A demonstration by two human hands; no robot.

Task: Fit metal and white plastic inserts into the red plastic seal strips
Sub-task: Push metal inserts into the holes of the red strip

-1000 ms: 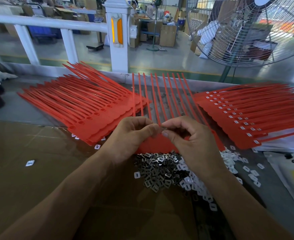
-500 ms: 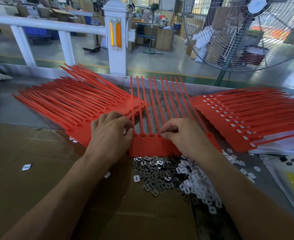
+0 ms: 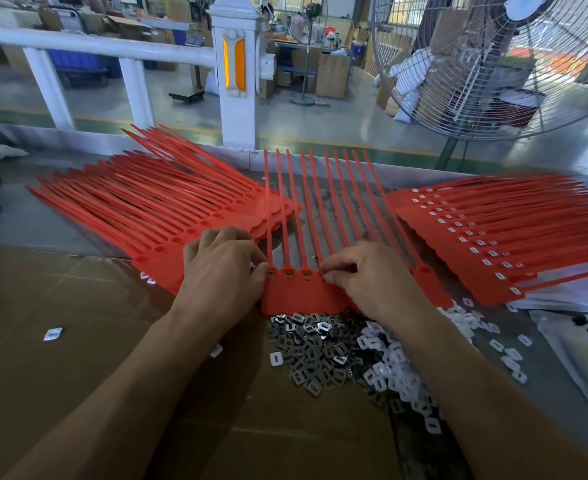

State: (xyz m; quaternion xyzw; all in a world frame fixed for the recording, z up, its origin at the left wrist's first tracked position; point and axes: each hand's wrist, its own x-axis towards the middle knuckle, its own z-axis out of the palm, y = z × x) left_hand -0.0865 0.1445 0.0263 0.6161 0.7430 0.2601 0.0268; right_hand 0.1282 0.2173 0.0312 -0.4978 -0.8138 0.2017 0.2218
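- While my two hands are working at the middle strip set (image 3: 306,292), it is lying flat on the table (image 3: 43,220), with its thin tails pointing away from me toward the rail (image 3: 78,46).
- My left hand (image 3: 221,271) is resting on the left edge of this set; the fingers are curling down and the fingertips are touching the first socket. I cannot tell if something small is sitting between them.
- My right hand (image 3: 372,275) is lying on the right part of the set, and its thumb and first finger are pinching together at the fourth socket from the left. Whatever piece is between them is too small to see.
- Metal inserts (image 3: 313,355) are lying in a grey heap just in front of the set, between my forearms.
- White inserts (image 3: 389,372) are lying in a heap touching the metal ones on the right side, partly under my right arm, and some are spreading further right.
- One red pile (image 3: 154,216) is lying to the left, its sockets looking empty.
- Another red pile (image 3: 493,244) is lying to the right, and white pieces are showing in its sockets.
- Brown cardboard (image 3: 60,393) is covering the near part of the table under my arms.
- Behind the table a big fan (image 3: 493,64) is standing at the right.
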